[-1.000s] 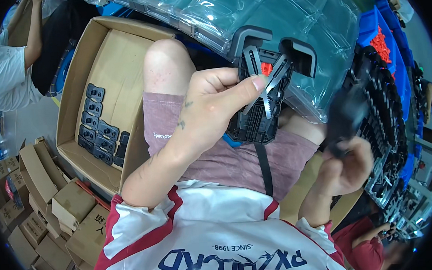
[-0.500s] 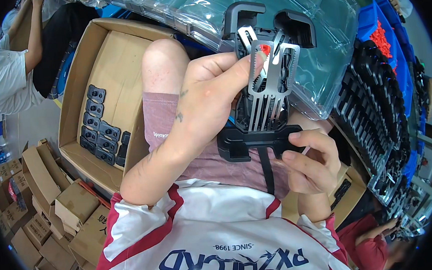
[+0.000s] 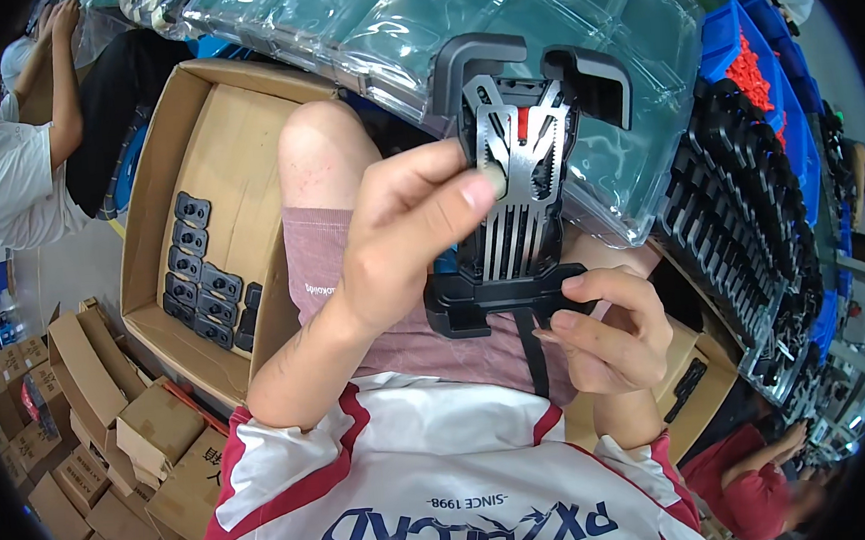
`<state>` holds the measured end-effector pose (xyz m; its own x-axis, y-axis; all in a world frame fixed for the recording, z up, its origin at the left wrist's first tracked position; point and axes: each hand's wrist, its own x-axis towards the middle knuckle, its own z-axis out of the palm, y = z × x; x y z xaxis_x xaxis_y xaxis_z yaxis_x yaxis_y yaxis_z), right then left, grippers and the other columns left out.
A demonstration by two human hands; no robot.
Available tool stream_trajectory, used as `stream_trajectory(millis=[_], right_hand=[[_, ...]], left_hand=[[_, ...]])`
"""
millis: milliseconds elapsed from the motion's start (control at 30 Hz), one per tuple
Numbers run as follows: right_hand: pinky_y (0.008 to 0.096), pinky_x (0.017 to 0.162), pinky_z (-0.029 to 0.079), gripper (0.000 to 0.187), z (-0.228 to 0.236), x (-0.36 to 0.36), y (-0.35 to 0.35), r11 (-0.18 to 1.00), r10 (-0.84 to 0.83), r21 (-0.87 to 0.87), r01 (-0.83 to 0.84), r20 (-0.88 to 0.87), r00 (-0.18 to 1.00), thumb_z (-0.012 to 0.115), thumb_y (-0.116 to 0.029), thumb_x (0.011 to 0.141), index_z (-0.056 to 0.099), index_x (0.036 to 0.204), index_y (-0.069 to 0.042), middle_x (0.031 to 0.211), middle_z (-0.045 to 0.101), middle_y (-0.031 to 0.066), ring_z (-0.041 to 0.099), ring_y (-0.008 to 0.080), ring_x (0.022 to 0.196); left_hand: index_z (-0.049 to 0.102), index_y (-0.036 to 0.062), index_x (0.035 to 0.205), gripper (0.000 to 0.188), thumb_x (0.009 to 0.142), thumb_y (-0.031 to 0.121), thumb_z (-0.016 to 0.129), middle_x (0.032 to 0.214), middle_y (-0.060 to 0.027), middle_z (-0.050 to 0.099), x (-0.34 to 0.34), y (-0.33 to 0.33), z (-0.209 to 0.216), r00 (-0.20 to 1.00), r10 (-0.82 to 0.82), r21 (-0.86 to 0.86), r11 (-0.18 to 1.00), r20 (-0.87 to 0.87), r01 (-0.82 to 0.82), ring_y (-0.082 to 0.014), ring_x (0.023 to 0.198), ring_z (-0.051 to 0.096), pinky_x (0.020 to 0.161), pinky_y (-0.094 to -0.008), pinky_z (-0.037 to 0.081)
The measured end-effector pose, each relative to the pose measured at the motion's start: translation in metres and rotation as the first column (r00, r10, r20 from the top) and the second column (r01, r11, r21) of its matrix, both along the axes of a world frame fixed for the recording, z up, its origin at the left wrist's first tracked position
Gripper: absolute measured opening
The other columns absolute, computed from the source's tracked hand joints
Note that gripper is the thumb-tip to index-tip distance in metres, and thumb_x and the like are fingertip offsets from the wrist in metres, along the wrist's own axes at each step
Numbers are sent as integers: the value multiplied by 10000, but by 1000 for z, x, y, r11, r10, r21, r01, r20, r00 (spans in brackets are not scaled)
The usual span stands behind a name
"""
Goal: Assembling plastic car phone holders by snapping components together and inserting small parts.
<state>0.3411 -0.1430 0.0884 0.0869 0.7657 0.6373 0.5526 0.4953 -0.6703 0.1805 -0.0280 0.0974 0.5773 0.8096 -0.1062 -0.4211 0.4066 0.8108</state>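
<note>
In front of me is a black plastic clamp-style holder (image 3: 470, 302) with two hooked arms at its far end and a wide jaw at its near end. A slotted silver metal plate (image 3: 521, 178) lies along its middle, and a small red part (image 3: 523, 123) shows near the plate's far end. My left hand (image 3: 404, 222) grips the holder's left side, thumb on the plate's edge, its other fingers partly hidden behind. My right hand (image 3: 622, 332) pinches the right end of the near jaw between thumb and fingers. A black strap (image 3: 532, 353) hangs below the jaw.
To the left, an open cardboard box (image 3: 235, 163) holds several small black parts (image 3: 215, 293). Clear plastic trays (image 3: 365, 24) lie beyond. At right are stacked black parts (image 3: 724, 209) and a blue bin (image 3: 727, 34) of red pieces. Co-workers sit at far left and lower right.
My left thumb has slid off the red part toward the plate's near left edge. The metal plate now sits flatter and more in line with the holder, which has shifted slightly nearer and left.
</note>
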Motion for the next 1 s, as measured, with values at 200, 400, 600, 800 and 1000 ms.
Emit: stream_trajectory(millis=[200,400,600,800,1000], right_hand=[[222,506,407,154,5,-2,-1,1000,24,-10,-24,31,999,714,-5,619,728,763,-59,895,639,113,512,155,631],[212,527,408,153,4,1,0,998,68,-15,-67,88,994,722,-11,590,723,740,-43,890,643,107,503,147,625],[229,606,440,382,6,21,6,941,184,-162,-298,-494,850,761,-11,598,669,969,8,929,642,101,518,128,680],[230,720,461,539,20,0,30,849,-78,-399,-346,-742,666,701,30,676,517,1181,-2,971,605,61,549,127,805],[218,688,447,523,30,2,24,848,-71,-396,-351,-742,667,685,25,685,514,1177,-13,926,592,38,522,109,762]], left_hand=[[552,-50,1101,335,773,-114,586,907,-71,651,-4,-7,-7,998,-62,19,998,33,61,-85,765,595,687,-158,464],[574,-68,1092,433,664,-122,621,941,-142,670,-13,-8,-5,994,-107,-43,993,4,107,-130,772,615,702,-191,465],[544,-47,1091,379,734,-165,595,954,-110,653,-15,-13,-4,985,-170,28,985,8,169,-114,821,619,718,-186,495],[551,-49,1051,361,720,-182,608,944,-116,654,-7,-25,2,956,-292,86,952,-42,294,-134,833,627,705,-186,492],[347,-40,1321,683,700,-196,584,1031,-184,650,-10,-20,13,922,-387,65,920,4,386,-186,871,642,730,-225,508]])
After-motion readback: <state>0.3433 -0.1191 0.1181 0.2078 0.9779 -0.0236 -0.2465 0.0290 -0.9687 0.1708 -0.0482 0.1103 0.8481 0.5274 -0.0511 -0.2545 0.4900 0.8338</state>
